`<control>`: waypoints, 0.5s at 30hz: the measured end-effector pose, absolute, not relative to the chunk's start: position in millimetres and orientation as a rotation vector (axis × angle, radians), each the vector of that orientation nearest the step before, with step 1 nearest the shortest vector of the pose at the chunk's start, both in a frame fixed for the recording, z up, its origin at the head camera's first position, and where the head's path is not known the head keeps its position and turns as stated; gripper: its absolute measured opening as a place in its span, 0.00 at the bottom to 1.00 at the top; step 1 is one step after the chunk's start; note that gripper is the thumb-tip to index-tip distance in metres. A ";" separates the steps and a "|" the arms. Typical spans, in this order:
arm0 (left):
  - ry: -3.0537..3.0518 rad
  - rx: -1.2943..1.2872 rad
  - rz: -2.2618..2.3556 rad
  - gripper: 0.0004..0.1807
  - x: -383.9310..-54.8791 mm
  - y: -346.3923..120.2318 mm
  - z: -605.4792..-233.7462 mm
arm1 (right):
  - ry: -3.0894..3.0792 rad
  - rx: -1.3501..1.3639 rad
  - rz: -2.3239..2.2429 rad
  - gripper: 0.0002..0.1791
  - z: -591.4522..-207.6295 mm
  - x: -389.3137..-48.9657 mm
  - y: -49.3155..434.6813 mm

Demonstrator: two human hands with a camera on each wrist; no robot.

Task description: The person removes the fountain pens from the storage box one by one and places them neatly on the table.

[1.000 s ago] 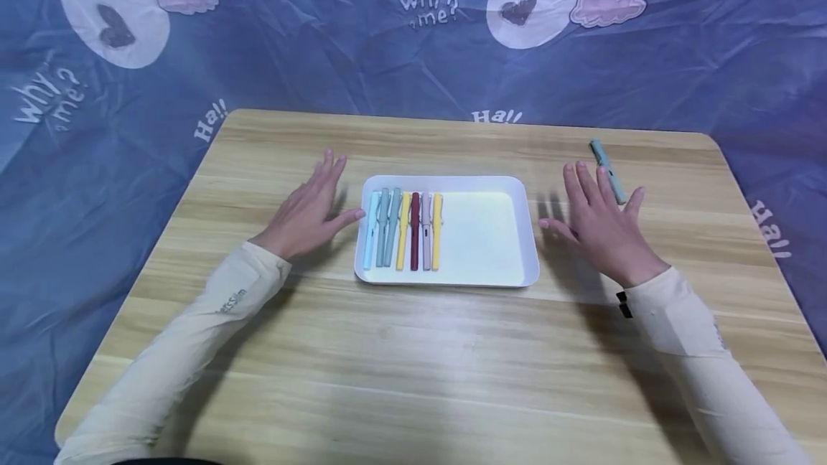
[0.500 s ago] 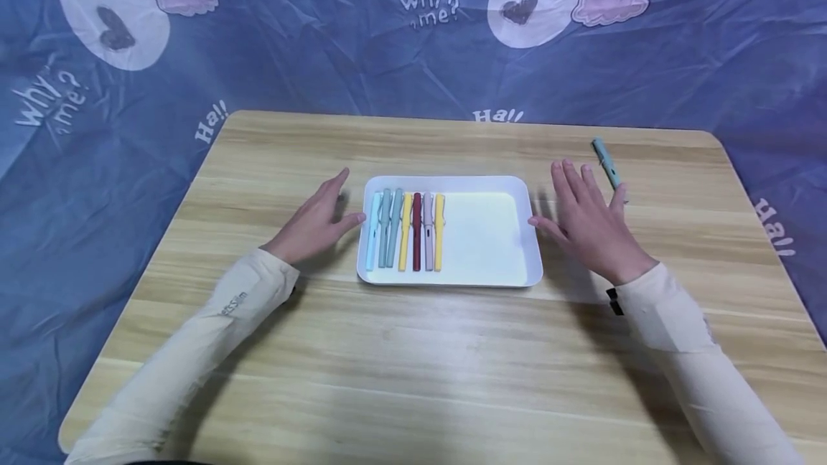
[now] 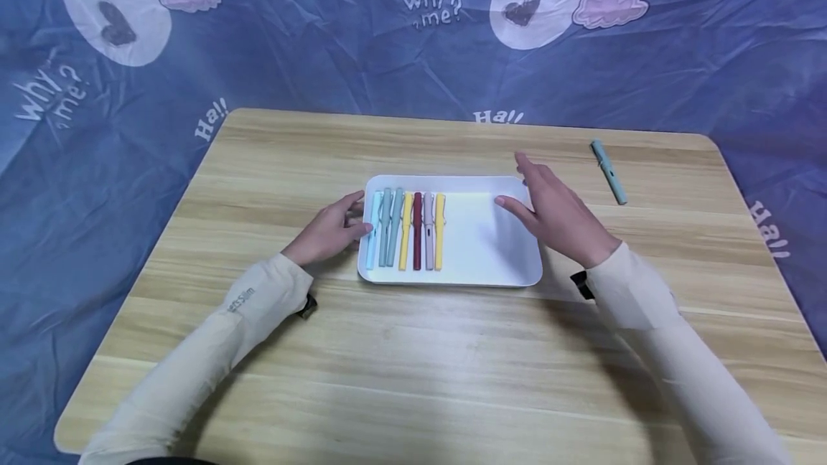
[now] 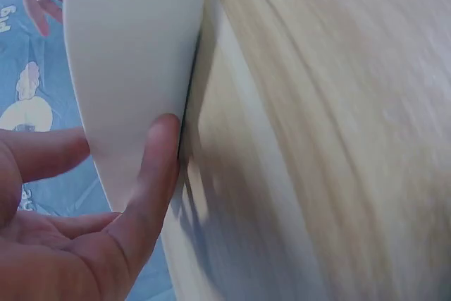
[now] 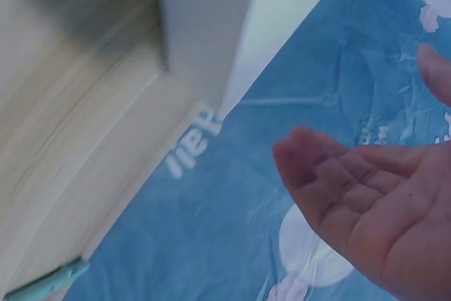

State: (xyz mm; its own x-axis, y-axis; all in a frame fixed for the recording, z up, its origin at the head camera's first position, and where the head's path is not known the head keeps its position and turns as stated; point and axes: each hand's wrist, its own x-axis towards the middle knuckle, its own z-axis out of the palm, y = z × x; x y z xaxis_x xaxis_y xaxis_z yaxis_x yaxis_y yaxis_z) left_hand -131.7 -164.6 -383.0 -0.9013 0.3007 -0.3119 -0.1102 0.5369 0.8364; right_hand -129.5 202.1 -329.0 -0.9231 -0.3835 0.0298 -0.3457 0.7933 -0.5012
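A white tray (image 3: 487, 275) lies on the table, with several capped pens side by side in its left half. They run from a light blue pen (image 3: 372, 242) through grey-blue, yellow, dark red (image 3: 417, 232) and lilac to a yellow pen (image 3: 439, 235). My left hand (image 3: 326, 232) grips the tray's left end, thumb over the rim and fingers against the outer wall (image 4: 134, 54). Above the tray's right end hovers my right hand (image 3: 562, 217), fingers extended and holding nothing. In the right wrist view its palm (image 5: 394, 216) is apart from the tray.
One teal pen (image 3: 609, 172) lies at a slant on the wooden table (image 3: 426, 372), toward the far right corner. A blue printed cloth (image 3: 336, 34) hangs behind the table's back edge.
My left hand has moved right and taken hold of the tray's left end. The right hand has shifted left, from beside the tray to above its right end, uncovering the teal pen.
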 end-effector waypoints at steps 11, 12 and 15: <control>2.278 0.116 1.443 0.37 -130.8 -165.8 -385.5 | 2.656 -0.544 -0.828 0.42 -323.5 -150.1 158.5; 2.278 0.118 1.442 0.37 -131.0 -165.8 -385.4 | 2.626 -0.530 -0.830 0.42 -323.6 -152.1 155.2; 2.265 0.112 1.454 0.37 -131.5 -165.4 -385.6 | 2.541 -0.498 -0.865 0.40 -324.0 -158.1 145.9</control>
State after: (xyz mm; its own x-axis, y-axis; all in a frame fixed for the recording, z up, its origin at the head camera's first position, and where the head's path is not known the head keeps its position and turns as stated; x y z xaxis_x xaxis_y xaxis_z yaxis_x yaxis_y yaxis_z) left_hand -131.5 -165.4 -385.6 -0.8982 0.3000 -0.3214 -0.1673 0.4428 0.8809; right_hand -158.1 145.9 -324.0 -0.8526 -0.4525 -0.2615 -0.1989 0.7436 -0.6384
